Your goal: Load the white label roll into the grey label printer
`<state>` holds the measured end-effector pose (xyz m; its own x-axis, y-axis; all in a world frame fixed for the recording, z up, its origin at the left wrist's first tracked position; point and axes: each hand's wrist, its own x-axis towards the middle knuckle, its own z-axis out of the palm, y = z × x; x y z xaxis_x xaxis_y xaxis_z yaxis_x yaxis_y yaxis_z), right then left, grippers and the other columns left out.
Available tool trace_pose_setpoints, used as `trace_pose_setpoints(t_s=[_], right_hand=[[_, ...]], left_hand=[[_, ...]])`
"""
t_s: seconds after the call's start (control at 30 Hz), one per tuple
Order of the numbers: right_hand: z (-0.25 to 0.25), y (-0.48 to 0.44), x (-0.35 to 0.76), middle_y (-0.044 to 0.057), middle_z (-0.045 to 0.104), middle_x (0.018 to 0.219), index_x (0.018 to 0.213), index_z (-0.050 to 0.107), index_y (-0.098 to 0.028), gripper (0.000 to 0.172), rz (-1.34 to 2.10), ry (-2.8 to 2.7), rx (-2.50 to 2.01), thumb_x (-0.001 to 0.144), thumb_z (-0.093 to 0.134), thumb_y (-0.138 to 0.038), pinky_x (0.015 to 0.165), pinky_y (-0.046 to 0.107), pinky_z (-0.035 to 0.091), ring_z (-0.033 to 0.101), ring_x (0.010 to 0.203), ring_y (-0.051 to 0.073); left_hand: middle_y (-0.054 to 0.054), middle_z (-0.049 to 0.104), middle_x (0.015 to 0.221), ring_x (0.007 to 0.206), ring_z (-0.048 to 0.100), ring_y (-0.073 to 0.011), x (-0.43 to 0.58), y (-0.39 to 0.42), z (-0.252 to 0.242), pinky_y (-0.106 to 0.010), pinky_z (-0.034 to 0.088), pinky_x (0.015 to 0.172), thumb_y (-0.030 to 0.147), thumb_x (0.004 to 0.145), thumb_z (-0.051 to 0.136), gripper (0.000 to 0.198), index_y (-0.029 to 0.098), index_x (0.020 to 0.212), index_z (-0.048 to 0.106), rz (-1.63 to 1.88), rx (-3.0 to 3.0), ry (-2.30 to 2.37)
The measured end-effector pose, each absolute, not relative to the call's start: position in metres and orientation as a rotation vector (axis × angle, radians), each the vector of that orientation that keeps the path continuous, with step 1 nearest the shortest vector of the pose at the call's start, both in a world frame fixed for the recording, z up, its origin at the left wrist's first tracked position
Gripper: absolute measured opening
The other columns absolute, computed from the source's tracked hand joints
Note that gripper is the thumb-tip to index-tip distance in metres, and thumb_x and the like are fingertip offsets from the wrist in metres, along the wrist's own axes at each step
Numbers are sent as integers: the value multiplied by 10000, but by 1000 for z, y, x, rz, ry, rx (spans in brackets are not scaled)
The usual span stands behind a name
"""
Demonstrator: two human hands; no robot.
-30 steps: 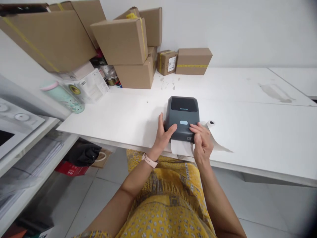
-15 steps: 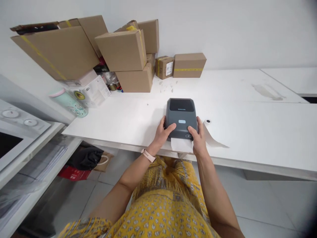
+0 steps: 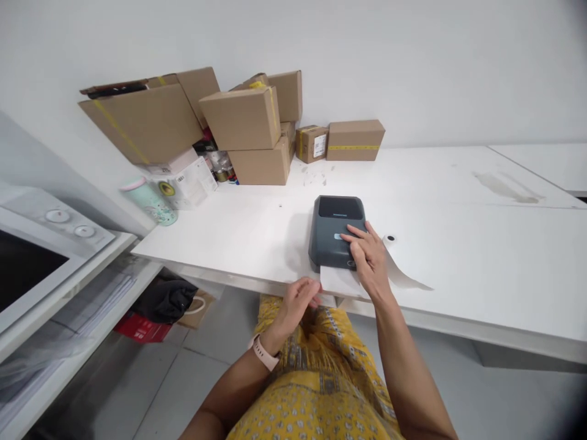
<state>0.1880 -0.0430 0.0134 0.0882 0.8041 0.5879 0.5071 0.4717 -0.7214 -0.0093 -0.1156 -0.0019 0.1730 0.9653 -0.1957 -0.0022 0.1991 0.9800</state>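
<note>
A dark grey label printer (image 3: 332,227) sits near the front edge of the white table (image 3: 458,256). A white label strip (image 3: 337,282) sticks out of its front slot. My right hand (image 3: 369,260) lies on the printer's top, fingers stretched out over the small blue button. My left hand (image 3: 299,302) hangs at the table's front edge, its fingertips pinching the left corner of the label strip. A roll of white label paper (image 3: 398,266) lies just right of the printer, partly unrolled.
Several cardboard boxes (image 3: 243,125) are stacked at the back left, with a mint bottle (image 3: 150,201) and a white carton (image 3: 190,183) in front of them. A white appliance (image 3: 41,244) stands on a shelf at the left. Bags lie under the table.
My left hand has come off the printer's side and dropped to the label strip at the table edge. My right hand has slid up onto the printer's top. The camera has tilted up.
</note>
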Motion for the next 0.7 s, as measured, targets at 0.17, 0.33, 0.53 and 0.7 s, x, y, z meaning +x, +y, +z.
trace_pose_setpoints(t_s=[0.17,0.33,0.53,0.7], right_hand=[[14,-44,191,39,698,1340,1121,768,-292,506,333,-1566,-1136,1064,295,-463,1233,609,250,360,1526,270],[13,-42,191,30,692,1343,1120,763,-300,502,325,-1581,-1135,1066,289,-455,1231,619,244,357,1524,278],[11,-42,192,22,683,1356,1138,764,-311,503,327,-1586,-1152,1065,285,-448,1236,611,247,363,1517,276],[18,-35,194,25,725,1267,1037,784,-325,379,287,-1601,-1165,1037,418,-426,1217,637,248,446,1450,289]], left_hand=[[5,579,589,449,485,-86,18,-103,7,-241,348,476,732,819,610,605,137,738,682,772,1036,985],[47,465,521,455,364,-61,38,-100,6,-235,230,448,689,717,739,558,171,601,566,877,915,1013],[49,440,499,454,337,-65,41,-102,0,-247,214,452,749,652,734,607,181,564,539,869,909,1089],[45,434,490,453,357,-81,36,-98,-9,-248,265,469,750,726,665,597,181,576,564,801,993,1136]])
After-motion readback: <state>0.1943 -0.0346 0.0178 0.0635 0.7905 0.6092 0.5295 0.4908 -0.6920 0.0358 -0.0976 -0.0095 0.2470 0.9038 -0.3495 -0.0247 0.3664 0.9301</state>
